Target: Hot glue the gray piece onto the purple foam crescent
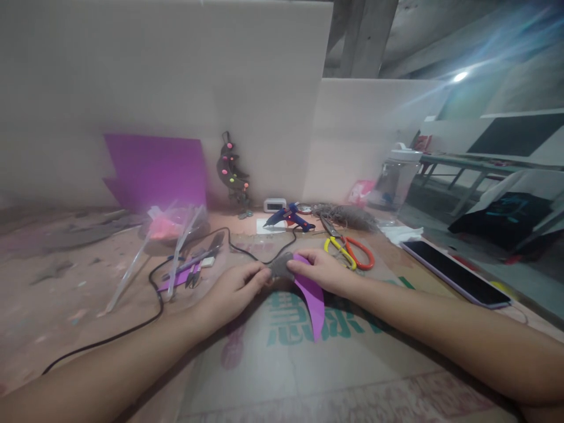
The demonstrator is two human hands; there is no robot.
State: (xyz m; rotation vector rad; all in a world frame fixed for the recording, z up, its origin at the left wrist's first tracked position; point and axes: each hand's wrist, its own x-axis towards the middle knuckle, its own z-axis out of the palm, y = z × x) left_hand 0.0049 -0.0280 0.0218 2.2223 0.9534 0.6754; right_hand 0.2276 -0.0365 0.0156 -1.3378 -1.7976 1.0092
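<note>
Paper cut into a purple crescent [314, 308] hangs nearer the person than the glue gun [289, 217], its tip pointing down below the right hand [319, 270], whose thumb and fingers pinch its upper end beside a grey felt-like piece [282, 268]. The left hand [238, 288] pinches that grey piece's other edge between thumb and fingertips, a grip that seems meant to steady both; whether they are joined I cannot tell. The glue gun sits by a white card [267, 227], perhaps there to catch drips. Scissors [369, 258] with yellow and orange handles lie right of the glue gun, a phone [456, 273] farther right. Nearer than the glue gun, printed cardboard [247, 390] likely shields the pinkish, scrap-strewn tabletop [88, 288]. Behind the glue gun rises a pale partition [154, 70]; far to its right, a dim room holds another table [476, 164]
</note>
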